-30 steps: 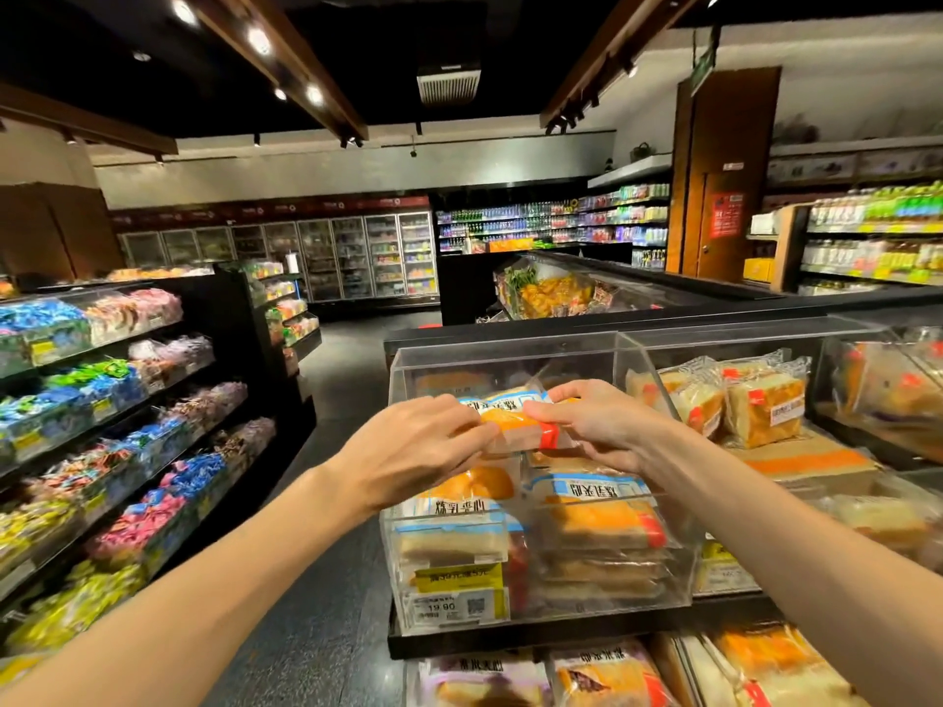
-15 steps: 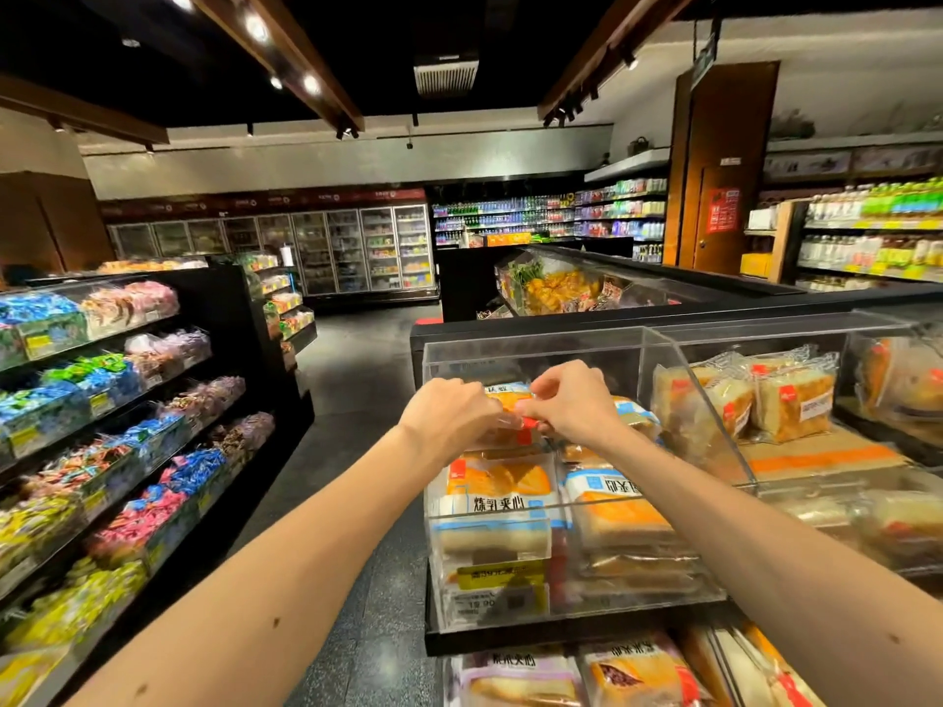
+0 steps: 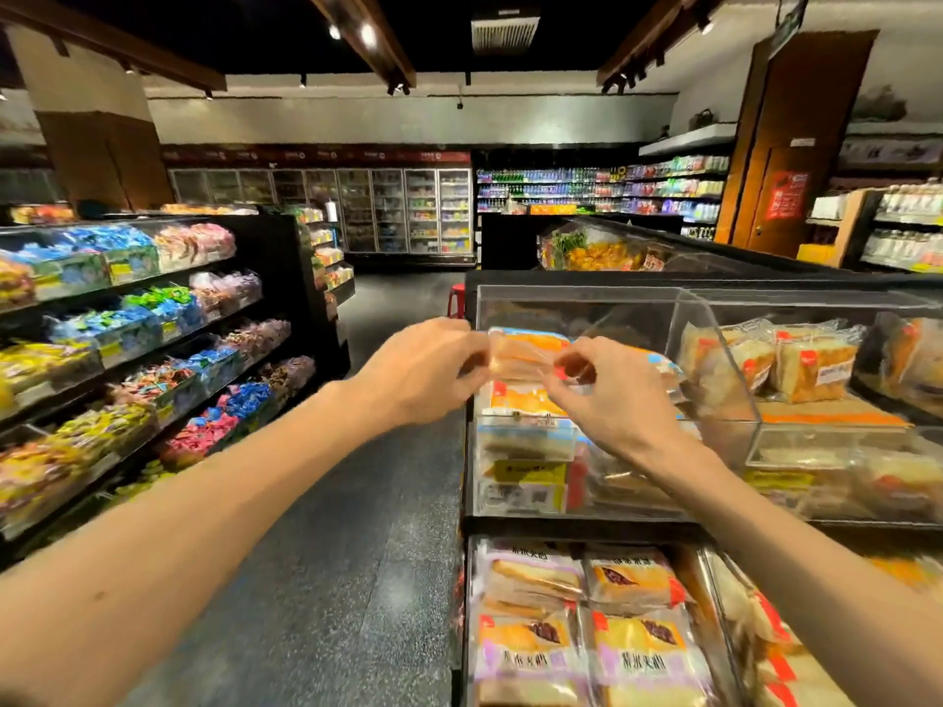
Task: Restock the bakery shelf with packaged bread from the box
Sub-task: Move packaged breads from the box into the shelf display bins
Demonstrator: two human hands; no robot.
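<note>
Half a second ago the two hands sat knuckle to knuckle over the bin. Now they have drawn apart, and the bread packet shows between them. The whole shelf also sits further right in view than before.

The left hand pinches the packet's left edge with curled fingers. The right hand pinches its right edge between thumb and forefinger, near a small red tab. The packet is inside the open top of the clear bin, over the stack of packets; whether it touches them I cannot tell.

The packet is a flat, glossy, see-through wrapper with orange and blue print, blurred by motion. The bin is hard clear plastic with straight walls and sharp corners. Below it, soft rectangular purple-labelled packets lie in rows. The floor is dark and speckled.
</note>
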